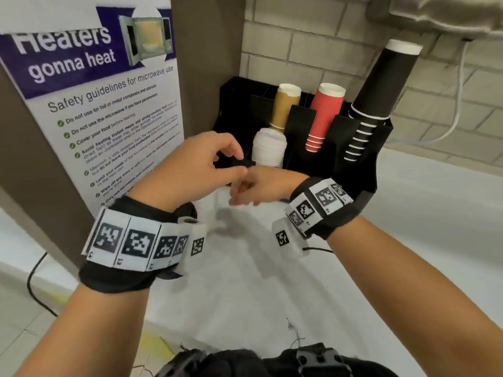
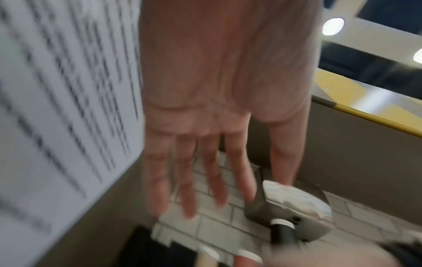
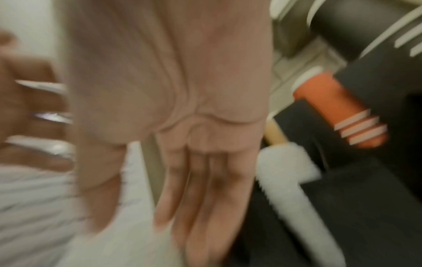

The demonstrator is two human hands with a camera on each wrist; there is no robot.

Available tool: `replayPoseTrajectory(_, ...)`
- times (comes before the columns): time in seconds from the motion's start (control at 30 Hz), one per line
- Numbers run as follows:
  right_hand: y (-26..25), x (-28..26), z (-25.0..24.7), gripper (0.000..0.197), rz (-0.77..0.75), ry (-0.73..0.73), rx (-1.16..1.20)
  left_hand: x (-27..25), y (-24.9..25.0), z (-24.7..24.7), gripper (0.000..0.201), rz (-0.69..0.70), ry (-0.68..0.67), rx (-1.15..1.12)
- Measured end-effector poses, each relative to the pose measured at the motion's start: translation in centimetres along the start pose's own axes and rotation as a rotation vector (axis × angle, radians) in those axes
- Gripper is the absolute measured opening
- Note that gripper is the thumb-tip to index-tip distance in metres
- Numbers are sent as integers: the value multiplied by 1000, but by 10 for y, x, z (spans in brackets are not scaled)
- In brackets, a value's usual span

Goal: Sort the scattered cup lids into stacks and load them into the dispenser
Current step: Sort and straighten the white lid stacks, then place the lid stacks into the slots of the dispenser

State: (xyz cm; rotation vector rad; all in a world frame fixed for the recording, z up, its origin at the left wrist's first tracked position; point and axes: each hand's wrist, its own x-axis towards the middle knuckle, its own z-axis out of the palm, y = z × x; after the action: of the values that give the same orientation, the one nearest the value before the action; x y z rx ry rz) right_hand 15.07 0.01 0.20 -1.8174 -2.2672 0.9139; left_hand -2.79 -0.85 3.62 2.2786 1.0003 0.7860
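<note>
The black dispenser (image 1: 364, 170) stands against the brick wall, and a stack of white lids (image 1: 269, 148) sits in its front left slot. That lid stack (image 3: 290, 177) is blurred in the right wrist view. My left hand (image 1: 234, 161) hovers just left of it with fingers relaxed, holding nothing I can see. In the blurred left wrist view my left hand (image 2: 239, 189) has straight fingers. My right hand (image 1: 239, 194) lies under the left one, fingers straight and pointing left. A blurred white ridged shape (image 1: 206, 208) on the counter below the hands may be more lids.
Stacks of kraft cups (image 1: 285, 107), red cups (image 1: 324, 115) and black cups (image 1: 381, 85) fill the dispenser's rear slots. A microwave safety poster (image 1: 109, 104) hangs on the left wall. A metal wall unit (image 1: 449, 14) hangs above. The white counter (image 1: 272, 281) extends toward me.
</note>
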Motion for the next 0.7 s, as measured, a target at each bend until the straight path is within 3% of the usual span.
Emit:
replayPoseTrajectory(0.07, -9, -2, 28, 51, 45, -284, -27, -8, -7, -9, 41, -161, -97, 274)
replayPoseTrajectory(0.1, -12, -2, 41, 59, 52, -352, -40, -13, -10, -13, 52, -257, -158, 377)
replayPoseTrajectory(0.17, -15, 1, 63, 69, 43, -402, -44, -22, -17, -16, 72, -414, -289, 522)
replayPoseTrajectory(0.27, -18, 7, 85, 71, 31, -395, 39, -33, -26, -17, 90, -515, -429, 588)
replayPoseTrajectory(0.4, -20, 12, 97, 61, 57, -333, 257, -41, -25, -9, 92, -548, -510, 687)
replayPoseTrajectory(0.53, -12, 7, 96, 77, 91, -367, 337, -45, -18, -1, 81, -581, -581, 689)
replayPoseTrajectory(0.7, 13, -7, 80, 88, 105, -410, 364, -37, -3, 24, 83, -395, -640, 635)
